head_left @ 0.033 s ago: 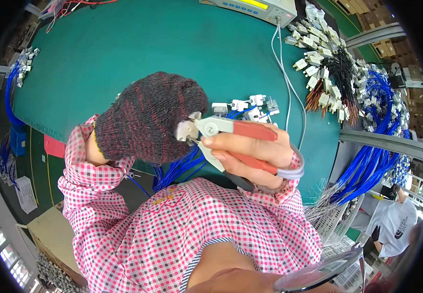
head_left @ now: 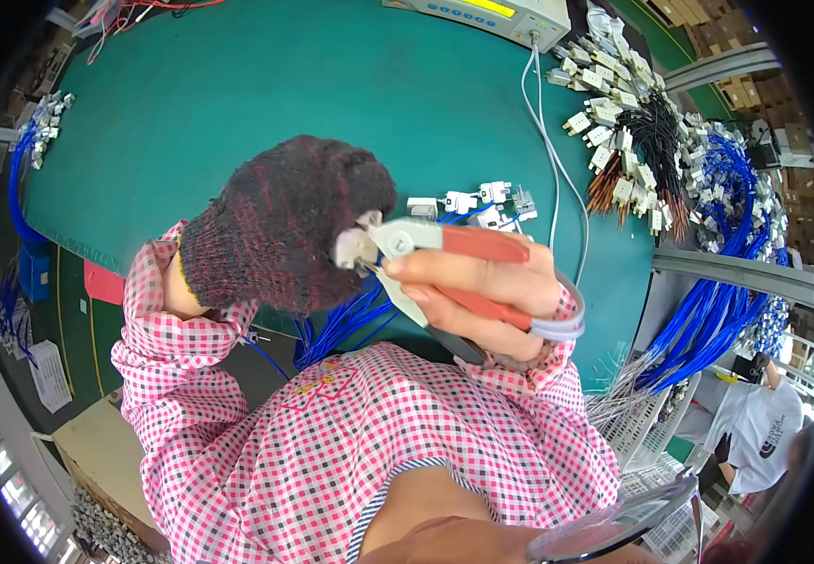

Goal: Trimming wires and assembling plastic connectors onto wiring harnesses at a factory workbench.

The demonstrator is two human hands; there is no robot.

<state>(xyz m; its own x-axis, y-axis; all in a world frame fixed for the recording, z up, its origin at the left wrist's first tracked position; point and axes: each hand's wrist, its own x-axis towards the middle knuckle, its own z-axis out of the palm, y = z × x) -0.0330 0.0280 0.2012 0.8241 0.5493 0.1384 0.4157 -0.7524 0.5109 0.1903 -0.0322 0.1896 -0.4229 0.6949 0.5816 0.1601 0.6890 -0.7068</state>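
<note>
My left hand [head_left: 289, 226], in a dark knitted glove with red flecks, is closed at the middle of the bench. At its fingertips shows a small whitish connector [head_left: 355, 248], partly covered by the glove. My bare right hand [head_left: 482, 291] is wrapped round a pair of pliers [head_left: 485, 244] with red grips and a light grey head. The jaws of the pliers meet the whitish piece; their exact bite is too small to make out. Blue wires [head_left: 355, 315] run below the glove toward my lap. Several white connectors [head_left: 461, 201] lie on the bench just beyond my right hand.
The green bench mat [head_left: 266, 75] spreads ahead. A bench instrument [head_left: 492, 17] with a grey cable [head_left: 550, 141] stands at the far edge. Bundled connectors [head_left: 614, 122] and blue wires [head_left: 708, 310] lie at right, by a metal rail [head_left: 736, 273]. A person [head_left: 755, 428] is at lower right.
Both hands, with the pliers and the whitish connector, have shifted very slightly to the left. The things on the bench have stayed put.
</note>
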